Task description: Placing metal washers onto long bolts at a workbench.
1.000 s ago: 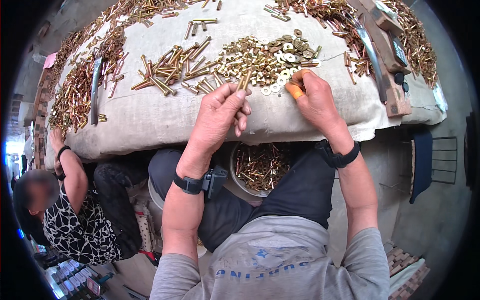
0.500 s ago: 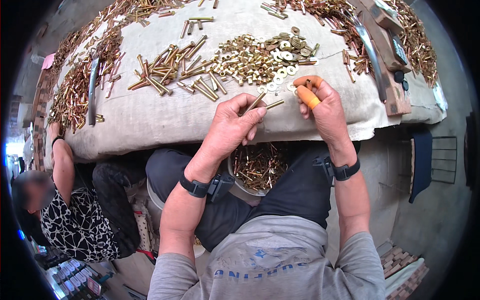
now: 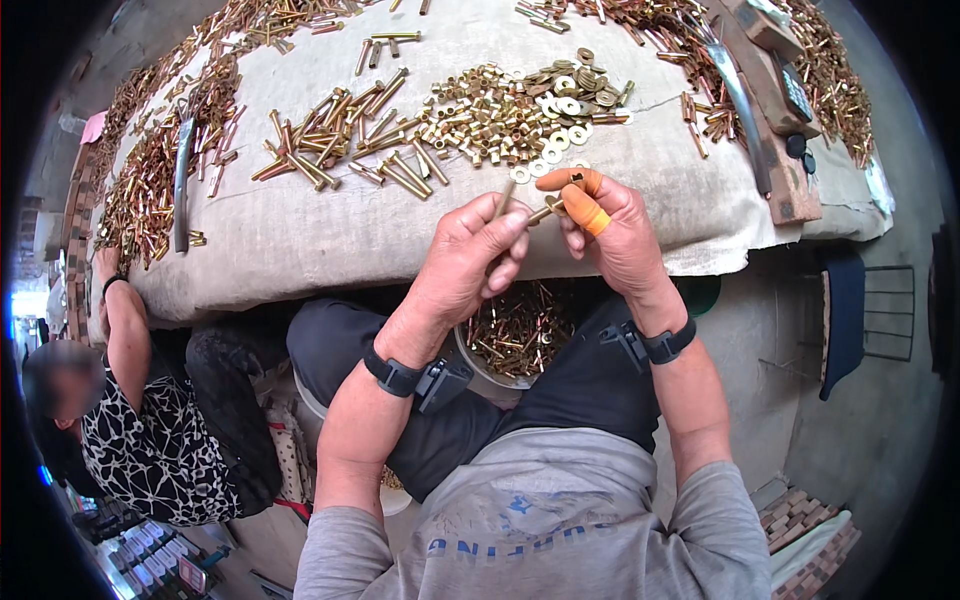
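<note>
My left hand [image 3: 468, 245] is closed on brass-coloured bolts; one shank stands up between thumb and fingers. A second bolt [image 3: 539, 214] points right, toward my right hand [image 3: 612, 222]. Orange finger covers [image 3: 585, 210] wrap the thumb and forefinger of that hand. Its fingers are pinched round what looks like a small washer [image 3: 555, 204] at the end of the bolt; they partly hide it. Just beyond my hands, on the cloth, lie loose flat washers [image 3: 551, 153], a heap of short brass sleeves [image 3: 480, 125] and a pile of bolts [image 3: 315, 150].
A cloth-covered table [image 3: 300, 240] spans the far side. Below it, between my legs, sits a bucket [image 3: 470, 352] of finished-looking bolts. Large bolt heaps, metal tools [image 3: 184, 180] and a wooden block [image 3: 795, 205] lie at both sides. A co-worker's arm [image 3: 128, 325] reaches in at left.
My right hand has moved left and nearer to my left hand, bringing its orange-covered fingers to the end of the bolt. My left hand has shifted slightly, still holding bolts.
</note>
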